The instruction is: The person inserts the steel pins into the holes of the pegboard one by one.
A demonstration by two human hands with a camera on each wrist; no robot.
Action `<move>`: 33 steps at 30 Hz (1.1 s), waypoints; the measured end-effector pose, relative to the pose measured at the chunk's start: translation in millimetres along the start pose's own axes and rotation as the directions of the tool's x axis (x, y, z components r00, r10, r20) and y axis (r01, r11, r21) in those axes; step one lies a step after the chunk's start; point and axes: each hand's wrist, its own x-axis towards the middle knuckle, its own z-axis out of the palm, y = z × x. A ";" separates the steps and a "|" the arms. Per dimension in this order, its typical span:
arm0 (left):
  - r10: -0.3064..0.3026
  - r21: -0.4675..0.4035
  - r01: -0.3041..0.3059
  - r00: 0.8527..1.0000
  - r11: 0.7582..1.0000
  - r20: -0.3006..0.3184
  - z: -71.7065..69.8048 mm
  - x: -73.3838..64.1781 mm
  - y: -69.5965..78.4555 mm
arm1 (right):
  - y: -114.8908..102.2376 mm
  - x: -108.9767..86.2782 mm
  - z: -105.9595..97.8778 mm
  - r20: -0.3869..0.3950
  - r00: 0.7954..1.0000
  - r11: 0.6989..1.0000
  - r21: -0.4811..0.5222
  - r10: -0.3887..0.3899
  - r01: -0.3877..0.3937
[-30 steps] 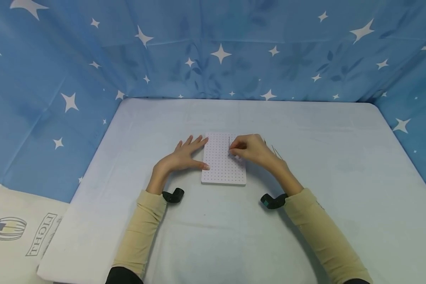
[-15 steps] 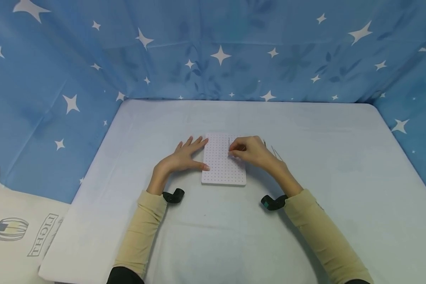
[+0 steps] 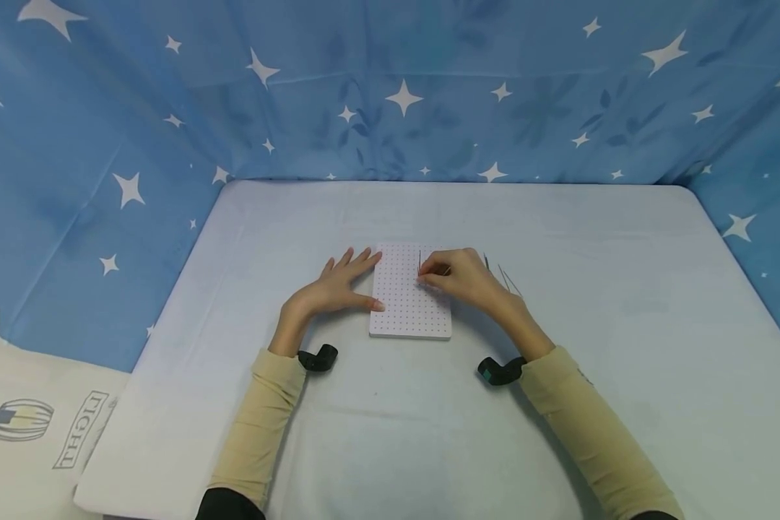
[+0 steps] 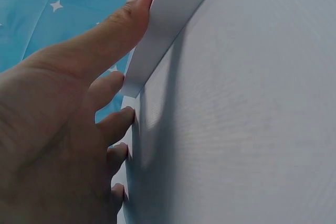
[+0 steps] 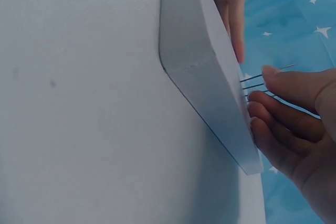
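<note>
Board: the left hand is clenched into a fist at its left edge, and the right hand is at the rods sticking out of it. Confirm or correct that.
The fist is wrong: the head view shows the left hand open, fingers spread, at the left edge of the board. The right hand is indeed at the rods.

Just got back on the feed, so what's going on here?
A person is working on a white, rectangular board with rows of small holes, lying on a white table. The left hand is spread at the board's left edge, thumb on top. The right hand pinches a thin, dark, straight rod at the board's surface; whether it's fully seated isn't clear. More thin dark rods show beyond the right wrist.
</note>
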 end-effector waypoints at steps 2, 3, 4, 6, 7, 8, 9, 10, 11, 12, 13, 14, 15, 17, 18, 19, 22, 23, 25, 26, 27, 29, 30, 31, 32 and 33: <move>-0.004 0.003 0.005 1.000 1.000 -0.001 -0.1 0.3 0.1 | 0.1 -1.7 -2.0 0.009 1.000 1.000 -0.003 0.004 -0.004; -0.006 0.003 0.006 1.000 1.000 -0.001 -0.1 0.3 0.1 | 0.0 -3.1 -3.6 0.013 1.000 1.000 -0.007 0.004 -0.004; -0.004 0.004 0.004 1.000 1.000 -0.001 0.0 -0.1 0.4 | 0.2 -4.6 -5.3 0.016 1.000 1.000 -0.009 0.003 -0.003; -0.006 0.004 0.006 1.000 1.000 -0.001 0.0 -0.6 0.7 | 0.5 -7.7 -8.9 0.014 1.000 1.000 -0.011 0.010 -0.009; -0.007 0.003 0.007 1.000 1.000 0.000 0.1 -1.0 1.0 | 1.0 -9.1 -11.1 0.013 1.000 1.000 -0.011 0.011 -0.011; -0.006 0.001 0.006 1.000 1.000 0.001 0.1 -1.3 1.2 | 1.1 -10.4 -13.6 0.012 1.000 1.000 -0.010 0.016 -0.015; -0.006 -0.001 0.006 1.000 1.000 0.001 0.0 -1.7 1.4 | 1.2 -11.6 -16.3 0.010 1.000 1.000 -0.009 0.020 -0.020; -0.006 -0.002 0.006 1.000 1.000 0.002 0.0 -1.9 1.6 | 1.4 -12.5 -18.9 0.007 1.000 1.000 -0.007 0.025 -0.025; -0.005 -0.005 0.005 1.000 1.000 0.001 -0.2 -2.0 1.5 | 1.5 -13.3 -21.9 0.003 1.000 1.000 -0.009 0.028 -0.028; -0.001 -0.005 0.001 1.000 1.000 0.000 -0.4 -2.3 1.5 | 1.7 -14.0 -25.0 0.000 1.000 1.000 -0.009 0.029 -0.029; 0.001 -0.007 -0.001 1.000 1.000 -0.001 -0.6 -2.5 1.5 | 2.0 -14.7 -28.2 -0.001 0.999 0.999 -0.009 0.032 -0.032; 0.002 -0.007 -0.002 1.000 1.000 -0.003 -0.7 -2.6 1.2 | 2.2 -15.4 -31.5 -0.004 0.999 0.999 -0.010 0.035 -0.035; 0.005 -0.008 -0.005 1.000 1.000 -0.004 -0.9 -2.6 1.0 | 2.6 -16.2 -34.9 -0.006 0.999 0.999 -0.013 0.038 -0.038; 0.011 -0.008 -0.011 1.000 1.000 -0.007 -1.0 -2.6 0.8 | 3.4 -18.4 -41.5 -0.010 0.999 0.999 -0.020 0.050 -0.051; 0.011 -0.008 -0.011 1.000 1.000 -0.008 -0.9 -2.7 0.7 | 3.7 -19.7 -44.7 -0.012 0.998 0.998 -0.024 0.058 -0.059; 0.011 -0.008 -0.011 1.000 1.000 -0.009 -0.8 -2.7 0.7 | 4.3 -21.1 -47.9 -0.013 0.998 0.997 -0.030 0.065 -0.066; 0.019 -0.006 -0.019 1.000 1.000 -0.010 -0.8 -2.8 1.3 | 7.3 -25.4 -56.7 -0.024 0.996 0.995 -0.044 0.091 -0.092; 0.020 -0.006 -0.020 1.000 1.000 -0.010 -0.7 -2.3 1.2 | 8.7 -26.6 -59.4 -0.029 0.994 0.994 -0.046 0.101 -0.102; 0.023 -0.001 -0.023 1.000 1.000 -0.011 -0.9 -2.0 1.5 | 11.7 -28.6 -64.3 -0.031 0.992 0.991 -0.048 0.122 -0.123; 0.026 0.002 -0.026 1.000 1.000 -0.011 -1.1 -1.8 1.7 | 13.1 -29.5 -66.6 -0.028 0.991 0.990 -0.047 0.135 -0.136; 0.026 0.004 -0.026 1.000 1.000 -0.011 -1.2 -1.5 1.9 | 14.6 -30.2 -68.9 -0.022 0.989 0.988 -0.050 0.145 -0.146; 0.025 0.006 -0.025 1.000 1.000 -0.010 -1.3 -0.8 1.8 | 16.1 -31.4 -72.9 -0.005 0.987 0.986 -0.055 0.159 -0.159; 0.025 0.007 -0.025 1.000 1.000 -0.009 -1.5 -1.0 2.0 | 17.1 -31.8 -74.8 0.005 0.986 0.985 -0.059 0.165 -0.164; 0.024 0.008 -0.024 1.000 1.000 -0.007 -1.5 -0.8 1.9 | 17.8 -32.2 -76.6 0.016 0.985 0.984 -0.061 0.169 -0.168; 0.024 0.008 -0.024 1.000 1.000 -0.007 -1.4 -0.5 1.5 | 18.5 -32.4 -78.2 0.027 0.985 0.984 -0.064 0.170 -0.168; 0.022 0.009 -0.022 1.000 1.000 -0.005 -1.5 -0.5 1.0 | 19.1 -32.5 -79.6 0.037 0.984 0.983 -0.065 0.173 -0.170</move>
